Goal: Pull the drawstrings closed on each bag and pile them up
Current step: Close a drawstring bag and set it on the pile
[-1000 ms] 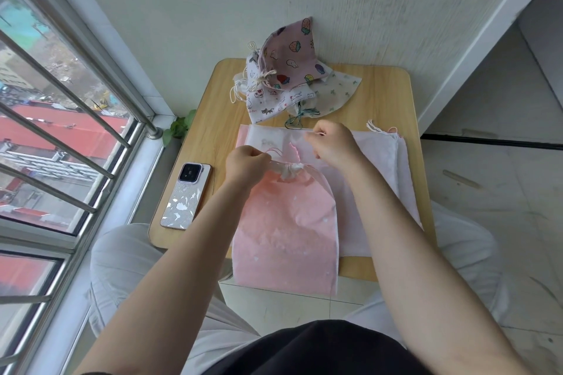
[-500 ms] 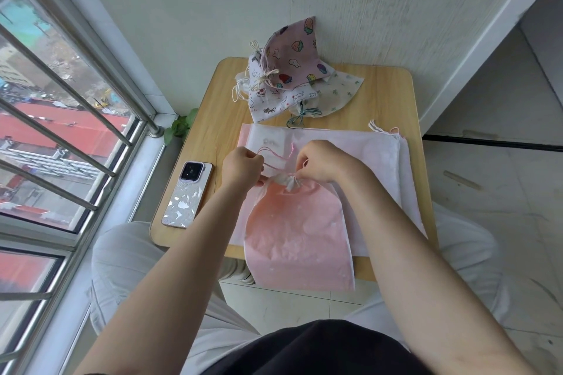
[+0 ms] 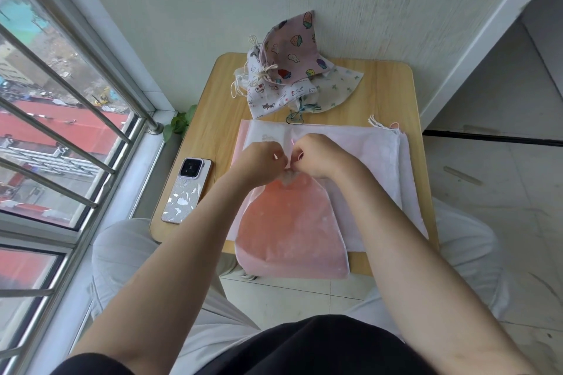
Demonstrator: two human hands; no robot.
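A pink bag [image 3: 291, 231] lies on a stack of flat pale pink and white bags [image 3: 374, 152] on the small wooden table [image 3: 393, 91]. Its mouth is gathered tight at the top. My left hand [image 3: 262, 160] and my right hand [image 3: 318, 155] meet at that gathered mouth, both pinched on the thin pink drawstring. The string itself is mostly hidden by my fingers. At the back of the table a pile of cinched patterned bags [image 3: 286, 70] leans on the wall.
A phone [image 3: 185, 190] lies face down at the table's left edge. A barred window [image 3: 61, 131] runs along the left, with a small green plant [image 3: 179, 123] at its corner. The wall stands right behind the table. My knees sit under the front edge.
My hands have come together at the bag's mouth, the right one moving back from upper right. The mouth has drawn tighter and the bag has shifted slightly toward me.
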